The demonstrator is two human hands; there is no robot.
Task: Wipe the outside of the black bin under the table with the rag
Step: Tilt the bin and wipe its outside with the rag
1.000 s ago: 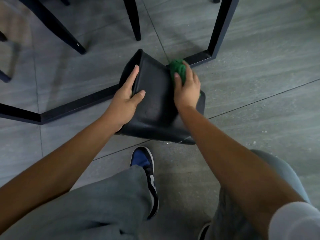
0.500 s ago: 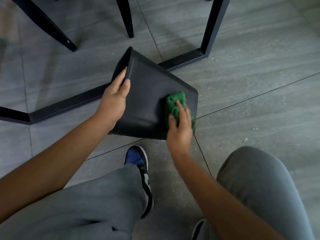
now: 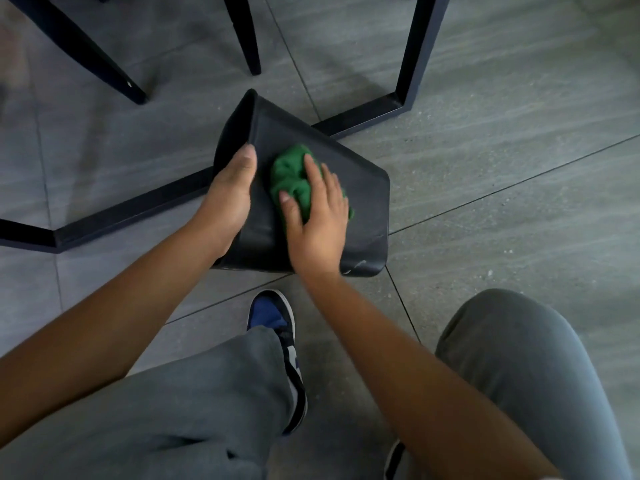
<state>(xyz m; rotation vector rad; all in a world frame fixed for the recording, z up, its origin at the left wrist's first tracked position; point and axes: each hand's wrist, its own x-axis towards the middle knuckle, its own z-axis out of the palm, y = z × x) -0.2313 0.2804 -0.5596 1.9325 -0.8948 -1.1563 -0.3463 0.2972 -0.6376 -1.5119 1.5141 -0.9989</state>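
Since the crumpled green cloth rag [image 3: 294,183] slid from the far corner toward the left hand [image 3: 228,195], another strip is wiped. The right hand [image 3: 317,216] presses it flat with straight fingers [image 3: 311,168]; left fingers curl round the tipped black plastic bin [image 3: 363,209].

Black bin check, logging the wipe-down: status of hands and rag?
Left hand grips the tilted black bin. Right hand presses green rag on its side. Nothing in the way.

The floor [image 3: 502,188] was grey tile with dark grout lines. A black metal table frame [image 3: 412,57] stood on it at the far side, its base bar [image 3: 114,218] running along the floor. Two dark chair legs [image 3: 244,32] stood beyond. A blue-toed sneaker [image 3: 273,317] and grey trousers [image 3: 519,368] showed nearest.
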